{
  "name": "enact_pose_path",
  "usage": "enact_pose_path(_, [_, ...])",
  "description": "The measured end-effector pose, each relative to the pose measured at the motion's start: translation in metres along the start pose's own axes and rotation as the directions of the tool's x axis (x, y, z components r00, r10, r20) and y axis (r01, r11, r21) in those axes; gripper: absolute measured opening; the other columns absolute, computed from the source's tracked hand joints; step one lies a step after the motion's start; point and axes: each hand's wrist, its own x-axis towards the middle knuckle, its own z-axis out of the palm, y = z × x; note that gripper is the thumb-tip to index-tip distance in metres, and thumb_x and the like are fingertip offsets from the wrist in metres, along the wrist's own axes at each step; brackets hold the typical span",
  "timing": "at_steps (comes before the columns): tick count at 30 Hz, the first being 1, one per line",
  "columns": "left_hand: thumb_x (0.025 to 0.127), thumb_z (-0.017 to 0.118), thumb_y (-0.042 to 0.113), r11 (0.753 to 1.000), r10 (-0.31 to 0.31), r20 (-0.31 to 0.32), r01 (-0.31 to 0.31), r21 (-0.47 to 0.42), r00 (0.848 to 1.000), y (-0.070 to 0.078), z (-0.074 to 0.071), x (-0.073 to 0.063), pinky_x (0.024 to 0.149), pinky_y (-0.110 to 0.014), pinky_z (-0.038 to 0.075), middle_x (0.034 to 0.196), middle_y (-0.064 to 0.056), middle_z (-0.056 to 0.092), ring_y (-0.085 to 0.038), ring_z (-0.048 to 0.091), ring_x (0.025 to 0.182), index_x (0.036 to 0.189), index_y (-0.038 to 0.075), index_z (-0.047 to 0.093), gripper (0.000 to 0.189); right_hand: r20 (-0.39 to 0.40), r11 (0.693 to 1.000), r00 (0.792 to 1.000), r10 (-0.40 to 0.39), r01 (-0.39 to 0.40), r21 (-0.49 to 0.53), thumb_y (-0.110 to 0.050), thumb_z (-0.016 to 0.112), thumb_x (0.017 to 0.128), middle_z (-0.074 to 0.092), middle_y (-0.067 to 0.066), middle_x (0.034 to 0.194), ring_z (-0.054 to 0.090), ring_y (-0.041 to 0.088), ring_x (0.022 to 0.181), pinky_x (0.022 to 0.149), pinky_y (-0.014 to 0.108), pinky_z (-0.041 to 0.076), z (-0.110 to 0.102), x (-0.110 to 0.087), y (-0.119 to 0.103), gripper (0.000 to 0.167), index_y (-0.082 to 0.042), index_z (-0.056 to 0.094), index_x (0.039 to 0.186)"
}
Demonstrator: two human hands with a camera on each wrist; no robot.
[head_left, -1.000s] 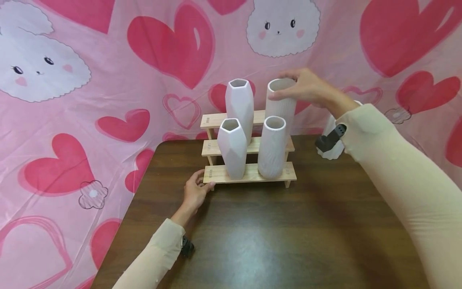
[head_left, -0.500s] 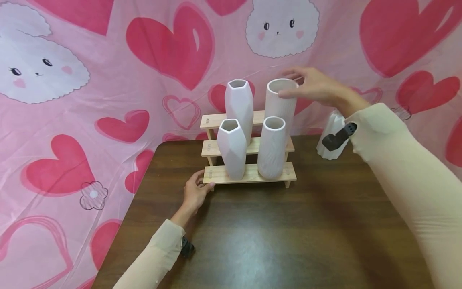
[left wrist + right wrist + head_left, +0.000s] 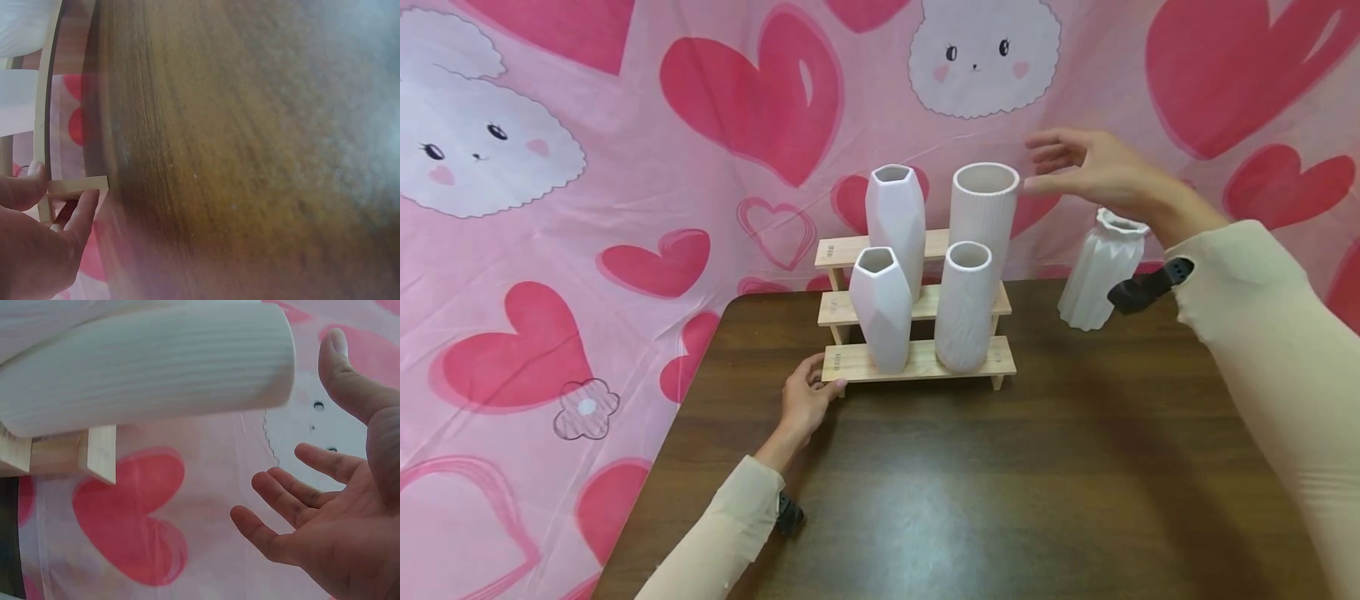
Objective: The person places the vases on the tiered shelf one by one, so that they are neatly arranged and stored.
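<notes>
My left hand (image 3: 803, 402) grips the left end of the lowest step of a three-step wooden stand (image 3: 853, 360); in the left wrist view its thumb lies on the board and a finger touches the stand's leg (image 3: 81, 184). My right hand (image 3: 1101, 171) holds nothing, fingers apart, just right of the rim of a tall ribbed white vase (image 3: 981, 217). That vase stands upright toward the back right of the stand; the vase in front hides its base. A smooth white vase (image 3: 966, 312) and a faceted vase (image 3: 883, 312) occupy the lowest step. Another faceted vase (image 3: 898, 204) rises behind.
A white pleated vase (image 3: 1093, 279) stands on the brown table (image 3: 910, 492) to the right of the stand, partly behind my right wrist. A pink cloth (image 3: 647, 158) with hearts hangs close behind the table.
My right hand has let go of the ribbed vase's rim and moved right, away from it. The pleated vase shows more fully now. My left hand stays on the stand.
</notes>
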Motion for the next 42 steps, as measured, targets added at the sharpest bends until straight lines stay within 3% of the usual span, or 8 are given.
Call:
enact_pose_path(7, [0.086, 0.072, 0.006, 1.000, 0.006, -0.010, -0.006, -0.001, 1.000, -0.002, -0.002, 0.002, 0.074, -0.032, 0.054, 0.110, -0.015, 0.067, -0.022, 0.067, 0.090, 0.136, 0.010, 0.050, 0.055, -0.048, 1.000, 0.999, 0.019, -0.018, 0.014, -0.030, 0.066, 0.092, 0.035, 0.016, 0.150, 0.037, 0.028, 0.132, 0.111, 0.054, 0.023, -0.016, -0.009, 0.024, 0.067, -0.020, 0.034, 0.150])
enact_pose_path(13, [0.086, 0.072, 0.007, 1.000, 0.004, -0.007, -0.004, 0.011, 1.000, -0.003, -0.002, 0.001, 0.072, -0.029, 0.052, 0.110, -0.014, 0.067, -0.022, 0.067, 0.093, 0.136, 0.010, 0.050, 0.055, -0.101, 0.999, 0.994, 0.048, -0.050, -0.015, -0.031, 0.066, 0.091, 0.036, 0.013, 0.150, 0.036, 0.028, 0.132, 0.109, 0.044, 0.029, -0.024, -0.016, 0.050, 0.068, -0.022, 0.034, 0.150])
enact_pose_path(23, [0.085, 0.072, 0.007, 1.000, 0.011, -0.007, -0.011, 0.005, 1.000, -0.002, -0.002, 0.001, 0.074, -0.032, 0.053, 0.110, -0.014, 0.068, -0.021, 0.067, 0.090, 0.136, 0.010, 0.050, 0.055, -0.200, 0.984, 0.974, 0.112, -0.137, -0.118, -0.039, 0.069, 0.087, 0.024, 0.012, 0.157, 0.021, 0.036, 0.141, 0.104, 0.065, 0.024, -0.046, -0.027, 0.096, 0.080, -0.026, 0.026, 0.153])
enact_pose_path(36, [0.085, 0.072, 0.008, 1.000, 0.010, -0.014, -0.010, 0.023, 1.000, -0.002, -0.004, -0.002, 0.072, -0.026, 0.052, 0.112, -0.014, 0.067, -0.023, 0.066, 0.096, 0.137, 0.010, 0.049, 0.056, -0.137, 0.972, 0.969, 0.207, -0.219, -0.081, -0.041, 0.068, 0.088, 0.009, 0.027, 0.157, 0.012, 0.048, 0.140, 0.105, 0.067, 0.018, -0.043, -0.028, 0.133, 0.095, -0.012, 0.007, 0.155])
enact_pose_path(39, [0.086, 0.072, 0.008, 1.000, 0.012, -0.016, -0.012, 0.021, 1.000, -0.002, -0.005, -0.002, 0.071, -0.027, 0.052, 0.111, -0.014, 0.067, -0.024, 0.066, 0.096, 0.137, 0.010, 0.049, 0.056, -0.103, 0.970, 0.973, 0.207, -0.218, -0.108, -0.041, 0.066, 0.089, 0.013, 0.031, 0.154, 0.018, 0.049, 0.137, 0.106, 0.065, 0.020, -0.040, -0.027, 0.140, 0.096, -0.007, 0.006, 0.155])
enact_pose_path(42, [0.086, 0.072, 0.008, 1.000, 0.014, -0.018, -0.013, 0.018, 1.000, -0.002, -0.004, -0.003, 0.071, -0.027, 0.052, 0.111, -0.015, 0.067, -0.024, 0.067, 0.095, 0.137, 0.010, 0.049, 0.056, -0.106, 0.969, 0.976, 0.191, -0.205, -0.138, -0.040, 0.067, 0.089, 0.028, 0.031, 0.148, 0.032, 0.044, 0.129, 0.103, 0.056, 0.029, -0.035, -0.026, 0.145, 0.090, -0.006, 0.013, 0.154])
